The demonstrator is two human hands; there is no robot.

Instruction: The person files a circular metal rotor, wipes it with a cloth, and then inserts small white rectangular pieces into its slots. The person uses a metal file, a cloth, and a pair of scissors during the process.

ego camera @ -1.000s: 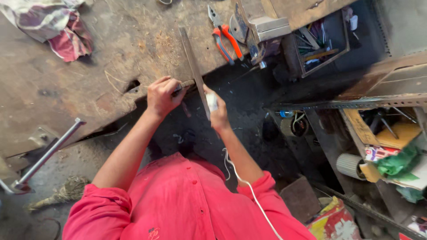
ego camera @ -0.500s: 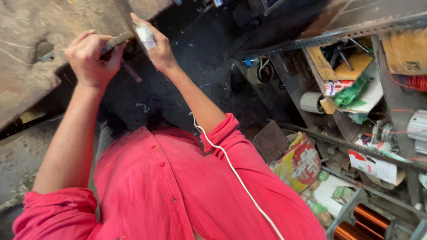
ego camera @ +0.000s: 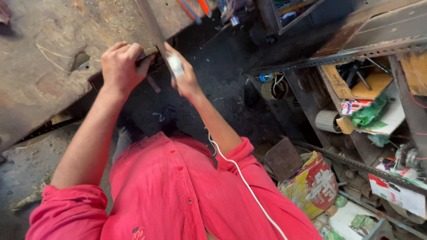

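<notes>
Scarred wooden workbench (ego camera: 49, 66), dark littered floor (ego camera: 222, 80), cluttered metal shelves (ego camera: 356, 53).

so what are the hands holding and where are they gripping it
The left hand is closed around a small dark piece at the workbench edge. The right hand pinches a small white object near its lower end, beside a long metal strip.

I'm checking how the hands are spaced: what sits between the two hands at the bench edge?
In the head view, a long flat metal strip runs between the left hand and the right hand.
</notes>
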